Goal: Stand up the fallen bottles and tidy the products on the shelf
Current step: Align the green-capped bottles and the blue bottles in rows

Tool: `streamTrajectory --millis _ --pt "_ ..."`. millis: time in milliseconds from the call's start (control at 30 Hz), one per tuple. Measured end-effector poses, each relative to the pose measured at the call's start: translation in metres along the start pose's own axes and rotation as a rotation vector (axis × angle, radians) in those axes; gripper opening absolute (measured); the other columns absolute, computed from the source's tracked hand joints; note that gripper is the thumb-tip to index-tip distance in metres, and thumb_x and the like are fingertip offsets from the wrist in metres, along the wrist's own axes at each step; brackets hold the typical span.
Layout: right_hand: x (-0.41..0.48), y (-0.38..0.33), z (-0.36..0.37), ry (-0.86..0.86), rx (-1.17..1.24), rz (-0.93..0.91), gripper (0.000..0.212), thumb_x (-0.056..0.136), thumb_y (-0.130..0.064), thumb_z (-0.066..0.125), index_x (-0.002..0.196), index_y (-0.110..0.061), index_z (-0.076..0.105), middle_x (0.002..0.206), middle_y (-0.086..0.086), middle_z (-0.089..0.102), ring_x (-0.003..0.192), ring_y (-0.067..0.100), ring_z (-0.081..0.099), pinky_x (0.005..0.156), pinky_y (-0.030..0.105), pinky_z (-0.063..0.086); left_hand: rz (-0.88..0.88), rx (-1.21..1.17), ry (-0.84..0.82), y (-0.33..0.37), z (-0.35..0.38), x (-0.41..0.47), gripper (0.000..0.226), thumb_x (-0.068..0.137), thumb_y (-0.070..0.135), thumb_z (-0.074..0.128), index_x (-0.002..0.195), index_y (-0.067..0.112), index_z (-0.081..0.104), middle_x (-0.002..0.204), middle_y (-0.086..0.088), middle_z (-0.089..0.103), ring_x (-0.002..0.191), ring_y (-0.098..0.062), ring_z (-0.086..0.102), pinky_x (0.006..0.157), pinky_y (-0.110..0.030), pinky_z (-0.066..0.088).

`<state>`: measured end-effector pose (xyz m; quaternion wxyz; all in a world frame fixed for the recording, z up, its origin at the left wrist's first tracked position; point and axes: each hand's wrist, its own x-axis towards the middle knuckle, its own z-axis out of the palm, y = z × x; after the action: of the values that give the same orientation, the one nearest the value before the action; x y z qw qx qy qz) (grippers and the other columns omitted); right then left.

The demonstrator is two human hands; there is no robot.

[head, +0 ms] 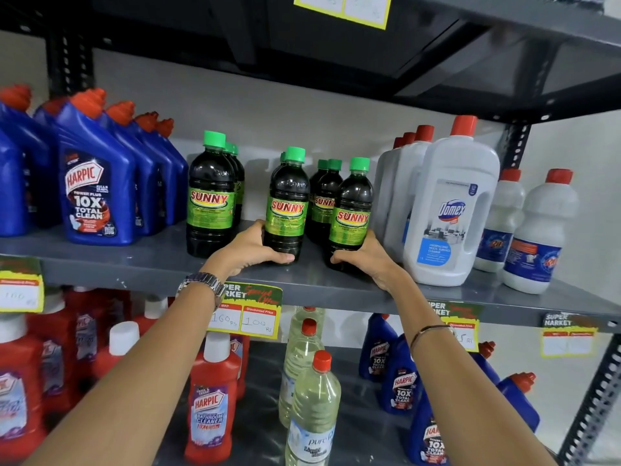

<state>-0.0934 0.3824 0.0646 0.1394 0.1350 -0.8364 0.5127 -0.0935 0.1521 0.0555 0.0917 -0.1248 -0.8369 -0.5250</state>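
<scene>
Several dark Sunny bottles with green caps stand upright on the grey middle shelf (141, 267). My left hand (250, 248) grips the base of the middle front Sunny bottle (287, 200). My right hand (364, 255) wraps the base of the right front Sunny bottle (351, 210). Another front Sunny bottle (211, 193) stands free at the left, with more of the same behind it. Two further Sunny bottles (324, 196) stand at the back between the held ones. No bottle on this shelf lies on its side.
Blue Harpic bottles (89, 183) fill the shelf's left end. White Domex jugs (452, 203) and smaller white bottles (537, 230) stand at the right. The lower shelf holds red Harpic bottles (210, 395), clear bottles (314, 395) and blue Harpic bottles (403, 375). Price tags (247, 311) hang from the shelf edge.
</scene>
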Motion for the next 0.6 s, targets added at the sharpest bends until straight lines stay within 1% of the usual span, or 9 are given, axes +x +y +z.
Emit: streamTrajectory --millis 100,167,233,300,367,433,500,533,600 --pt "0.000 0.001 0.000 0.001 -0.002 0.000 0.062 0.058 -0.007 0.078 0.114 0.000 0.052 0.106 0.019 0.065 0.100 0.028 0.061 0.090 0.039 0.052 0.001 0.009 0.008 -0.001 0.000 0.000 0.081 0.063 0.021 0.085 0.129 0.017 0.038 0.111 0.003 0.053 0.104 -0.014 0.049 0.090 -0.027 0.036" --pt "0.000 0.002 -0.001 -0.003 0.002 -0.001 0.064 0.058 -0.009 0.078 0.116 -0.002 0.050 0.106 0.016 0.064 0.100 0.026 0.061 0.091 0.038 0.051 0.003 0.020 0.007 -0.001 0.000 0.000 0.083 0.063 0.023 0.085 0.131 0.017 0.038 0.115 0.002 0.054 0.105 -0.014 0.048 0.091 -0.027 0.036" --pt "0.001 0.002 0.000 -0.008 0.005 -0.017 0.056 0.059 -0.007 0.077 0.110 -0.004 0.054 0.101 0.014 0.066 0.094 0.023 0.062 0.087 0.035 0.052 0.006 0.029 0.010 -0.001 0.000 0.000 0.083 0.063 0.023 0.085 0.131 0.016 0.038 0.120 -0.001 0.054 0.106 -0.014 0.048 0.092 -0.027 0.036" --pt "0.000 0.003 0.001 0.002 0.007 -0.037 0.040 0.058 -0.006 0.076 0.095 -0.009 0.060 0.089 0.009 0.067 0.084 0.020 0.062 0.082 0.033 0.052 0.007 0.044 0.029 0.000 0.002 -0.001 0.082 0.064 0.024 0.085 0.131 0.016 0.038 0.122 -0.002 0.055 0.104 -0.013 0.048 0.090 -0.026 0.035" --pt "0.001 0.004 0.001 0.010 0.008 -0.038 0.039 0.058 -0.007 0.076 0.092 -0.013 0.060 0.088 0.008 0.067 0.084 0.020 0.062 0.081 0.032 0.052 0.009 0.057 0.037 0.001 0.002 -0.003 0.083 0.064 0.024 0.085 0.131 0.016 0.038 0.124 -0.002 0.055 0.102 -0.012 0.048 0.087 -0.025 0.035" --pt "0.000 0.004 0.001 0.013 0.004 -0.025 0.044 0.057 -0.009 0.076 0.097 -0.012 0.058 0.093 0.009 0.067 0.090 0.022 0.062 0.084 0.033 0.052 0.014 0.075 0.040 0.003 0.002 -0.005 0.084 0.064 0.024 0.085 0.133 0.015 0.036 0.127 -0.004 0.054 0.103 -0.012 0.048 0.088 -0.025 0.035" --pt "-0.002 0.001 0.003 0.009 0.006 -0.003 0.051 0.058 -0.009 0.077 0.104 -0.010 0.055 0.097 0.010 0.065 0.096 0.025 0.061 0.085 0.033 0.051 0.022 0.108 0.048 0.003 0.002 -0.009 0.090 0.065 0.025 0.084 0.136 0.014 0.031 0.133 -0.006 0.052 0.109 -0.016 0.049 0.091 -0.026 0.035" --pt "-0.002 0.001 0.000 0.005 0.010 0.025 0.059 0.058 -0.009 0.079 0.111 -0.008 0.050 0.102 0.010 0.063 0.101 0.025 0.059 0.086 0.032 0.049 0.024 0.133 0.053 0.005 0.002 -0.009 0.095 0.065 0.026 0.084 0.139 0.014 0.026 0.136 -0.007 0.049 0.116 -0.019 0.048 0.093 -0.027 0.035" --pt "-0.009 -0.001 -0.002 0.005 0.020 0.102 0.082 0.057 -0.018 0.083 0.124 -0.008 0.036 0.120 0.011 0.055 0.114 0.024 0.052 0.097 0.035 0.044 0.036 0.154 0.070 0.006 0.003 -0.015 0.105 0.067 0.028 0.083 0.145 0.012 0.014 0.144 -0.010 0.040 0.128 -0.024 0.041 0.102 -0.032 0.034"
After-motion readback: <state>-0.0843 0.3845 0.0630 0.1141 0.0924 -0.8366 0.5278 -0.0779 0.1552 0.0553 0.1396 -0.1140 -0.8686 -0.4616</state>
